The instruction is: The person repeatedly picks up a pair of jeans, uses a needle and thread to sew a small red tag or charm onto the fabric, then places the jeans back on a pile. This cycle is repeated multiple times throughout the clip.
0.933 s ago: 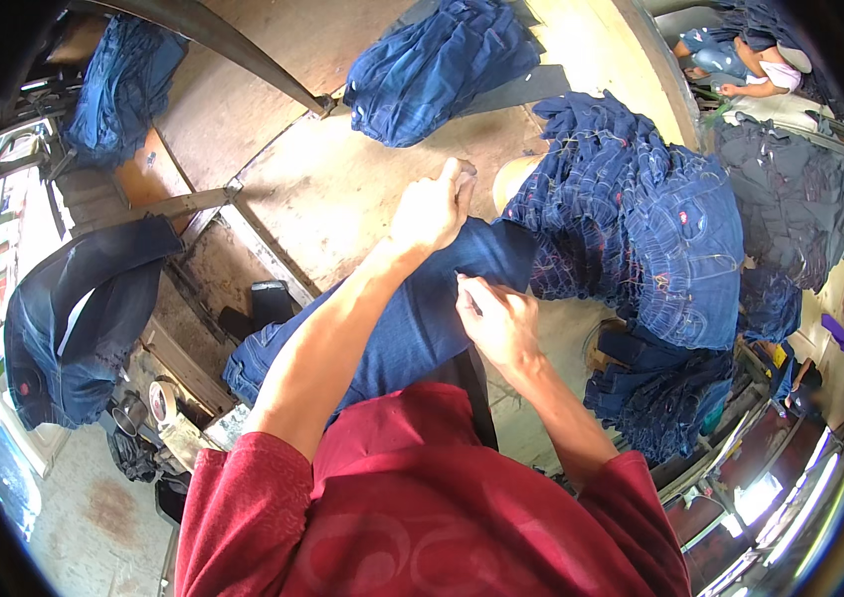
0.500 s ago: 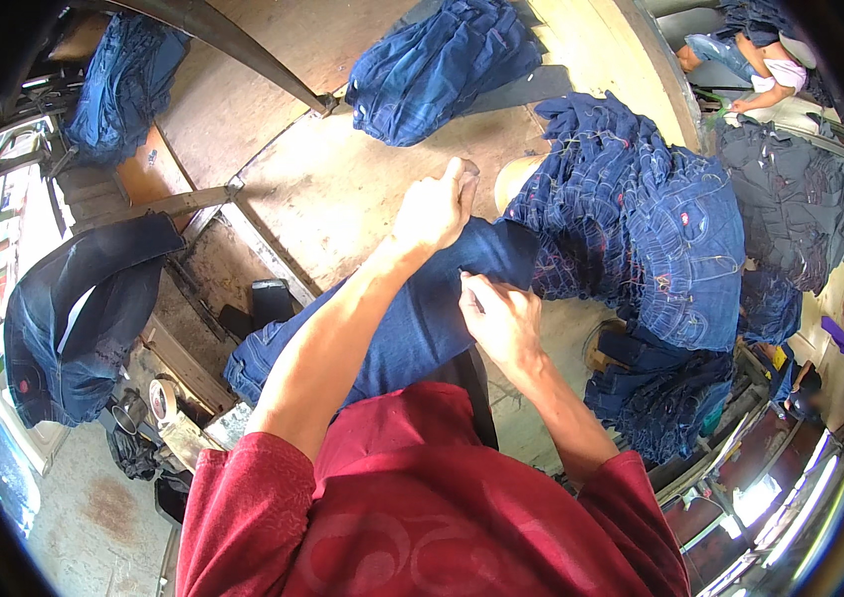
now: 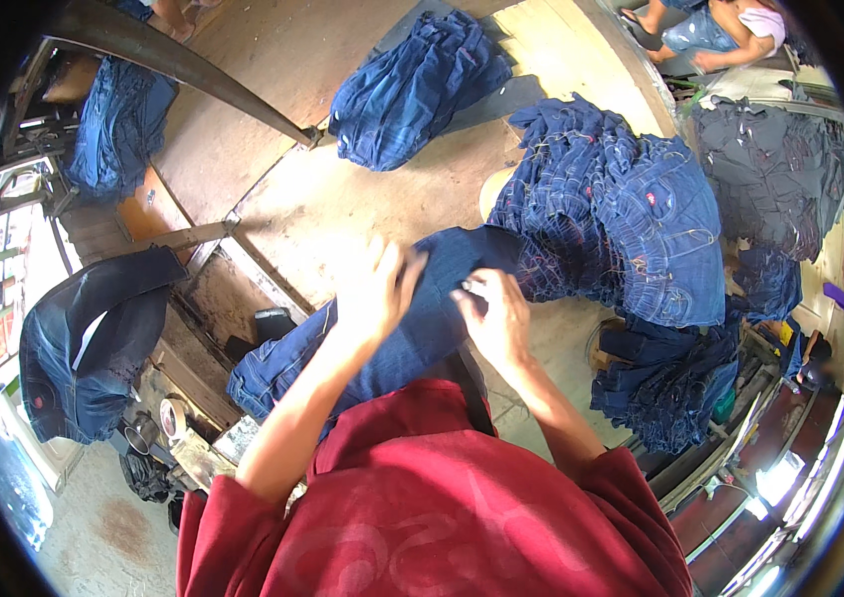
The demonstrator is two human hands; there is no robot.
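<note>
A pair of blue jeans (image 3: pixel 412 323) lies across my lap, its dark end toward the denim pile on the right. My left hand (image 3: pixel 377 294) is over its left edge, fingers stretched out and somewhat blurred in bright light; I see nothing held in it. My right hand (image 3: pixel 499 316) is over the right part of the denim, thumb and fingers curled toward each other. Whatever lies between those fingertips is too small to make out. Next to my right hand, a big curved stack of blue denim garments (image 3: pixel 665 234) shows loose threads.
Another denim bundle (image 3: pixel 412 90) lies on the floor ahead. Dark jeans (image 3: pixel 93 338) hang over a frame at left, near a tape roll (image 3: pixel 173 418). A metal bar (image 3: pixel 183 75) slants across the upper left. Grey garments (image 3: pixel 770 174) and a seated person (image 3: pixel 725 40) are at right.
My left hand has come back toward me and left, from above the jeans' far edge, and its fingers have straightened. My right hand stays over the denim. The view has shifted slightly.
</note>
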